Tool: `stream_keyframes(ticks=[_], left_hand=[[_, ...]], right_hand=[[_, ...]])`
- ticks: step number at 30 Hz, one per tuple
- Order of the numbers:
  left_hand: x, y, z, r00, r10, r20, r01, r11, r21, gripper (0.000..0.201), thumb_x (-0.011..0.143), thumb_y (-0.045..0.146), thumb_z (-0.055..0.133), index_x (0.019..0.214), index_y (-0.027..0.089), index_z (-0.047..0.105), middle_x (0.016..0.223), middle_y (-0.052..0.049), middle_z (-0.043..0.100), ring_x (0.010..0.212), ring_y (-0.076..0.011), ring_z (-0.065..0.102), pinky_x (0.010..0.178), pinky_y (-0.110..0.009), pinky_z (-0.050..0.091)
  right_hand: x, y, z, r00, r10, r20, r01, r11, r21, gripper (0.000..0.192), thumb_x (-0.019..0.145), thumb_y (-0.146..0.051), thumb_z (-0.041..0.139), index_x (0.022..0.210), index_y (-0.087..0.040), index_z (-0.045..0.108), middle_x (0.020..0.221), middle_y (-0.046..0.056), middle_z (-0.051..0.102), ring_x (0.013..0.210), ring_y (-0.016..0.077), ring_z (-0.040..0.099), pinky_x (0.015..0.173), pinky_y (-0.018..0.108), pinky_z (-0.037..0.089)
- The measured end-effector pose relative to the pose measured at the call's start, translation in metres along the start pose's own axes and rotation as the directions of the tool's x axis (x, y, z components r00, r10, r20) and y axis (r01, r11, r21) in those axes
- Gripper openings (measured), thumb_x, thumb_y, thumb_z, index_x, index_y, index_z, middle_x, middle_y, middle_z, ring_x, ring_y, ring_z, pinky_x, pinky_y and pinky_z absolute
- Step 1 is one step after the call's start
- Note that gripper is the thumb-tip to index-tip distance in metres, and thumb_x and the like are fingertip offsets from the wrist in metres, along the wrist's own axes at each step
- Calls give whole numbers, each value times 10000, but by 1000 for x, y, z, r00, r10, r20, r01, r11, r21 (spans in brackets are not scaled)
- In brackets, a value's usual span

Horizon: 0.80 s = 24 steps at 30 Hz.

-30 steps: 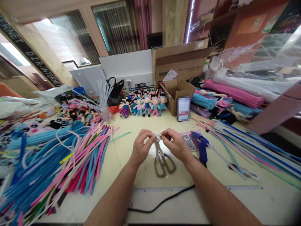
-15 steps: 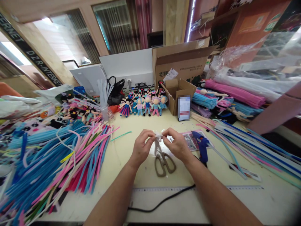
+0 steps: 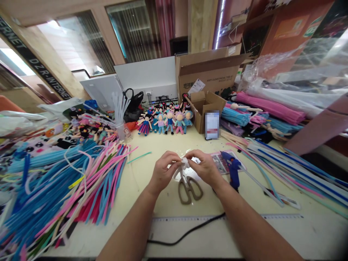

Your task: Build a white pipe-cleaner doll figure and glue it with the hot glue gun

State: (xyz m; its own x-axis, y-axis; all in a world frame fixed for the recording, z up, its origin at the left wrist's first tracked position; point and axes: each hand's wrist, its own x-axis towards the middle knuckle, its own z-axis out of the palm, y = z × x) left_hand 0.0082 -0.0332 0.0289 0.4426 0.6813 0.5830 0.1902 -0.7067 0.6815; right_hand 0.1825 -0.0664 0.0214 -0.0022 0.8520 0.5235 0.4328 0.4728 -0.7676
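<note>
Fingers (image 3: 175, 167) of left hand (image 3: 162, 170) and right hand (image 3: 206, 168) pinch a small white piece (image 3: 185, 163)! Scissors (image 3: 186, 181) lie right there beneath the fingertips.

On the dark strip (image 3: 45, 69) at far left I can read "DZR-INTERNET" in pale capitals, after an "ERNET" that the picture's edge cuts off. On the big carton (image 3: 193, 74) I make out the characters "悠可", a third one partly covered by the white label (image 3: 197, 86), and, to their right, "CLEAN FACIAL" within a blurred line. The label's print, the ruler's (image 3: 176, 219) numbers and the pixelated phone screen (image 3: 212, 121) I cannot read.
</note>
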Motion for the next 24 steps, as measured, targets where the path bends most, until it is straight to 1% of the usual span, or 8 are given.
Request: stream_keyframes(ticks=[4,6,7,10,13,17,20,24], left_hand=[[0,-2,-2,994,-105,-6,104,991,-84,137,844,263,540,866,192,655,832,-56,644,795,-158,600,729,-299,493],[0,-2,-2,990,-143,-11,142,987,-79,141,839,264,546,877,197,665,829,-50,652,781,-156,607,718,-292,496],[1,-2,-2,990,-144,-7,143,988,-60,133,827,268,564,868,200,671,828,-49,655,780,-156,608,714,-289,496],[1,0,-2,994,-105,9,105,994,-3,116,801,275,602,844,198,678,813,-48,660,766,-156,608,705,-288,493],[1,2,-3,998,-67,-8,67,997,40,97,795,269,610,813,191,664,777,-42,658,725,-149,606,678,-280,491],[-1,4,-5,999,-48,10,46,990,137,80,794,260,608,798,193,651,757,-38,662,718,-153,603,684,-284,486],[-2,3,-6,999,-31,11,28,982,185,63,796,242,602,797,194,643,749,-32,662,717,-151,598,680,-282,480],[-4,2,-4,1000,15,-20,-10,977,212,34,791,200,598,800,194,630,747,-22,666,719,-142,602,690,-274,477]], right_hand=[[0,-2,-1,1000,4,10,-4,1000,4,87,784,-163,557,782,-210,631,733,8,642,709,151,586,686,276,444],[0,-3,0,1000,7,17,-7,1000,2,83,785,-162,559,777,-211,626,731,5,640,708,149,586,683,271,440],[0,-4,0,1000,7,21,-7,1000,4,78,787,-165,561,775,-210,625,729,3,639,704,147,585,680,268,437],[-1,-7,1,999,7,32,-7,1000,11,61,793,-183,568,775,-207,621,723,1,635,696,143,580,674,265,429],[-2,-9,2,999,0,47,-1,1000,10,50,791,-181,571,778,-207,611,725,-4,625,703,141,570,675,264,421],[-3,-10,3,998,3,65,-4,1000,9,32,780,-177,580,767,-202,594,716,-11,607,691,135,554,657,254,410],[-3,-12,3,998,10,56,-11,1000,15,25,781,-189,580,760,-198,589,712,-9,601,683,133,546,646,252,409],[-3,-13,2,999,11,39,-12,999,37,28,789,-191,568,765,-192,584,730,3,606,696,138,544,657,262,414]])
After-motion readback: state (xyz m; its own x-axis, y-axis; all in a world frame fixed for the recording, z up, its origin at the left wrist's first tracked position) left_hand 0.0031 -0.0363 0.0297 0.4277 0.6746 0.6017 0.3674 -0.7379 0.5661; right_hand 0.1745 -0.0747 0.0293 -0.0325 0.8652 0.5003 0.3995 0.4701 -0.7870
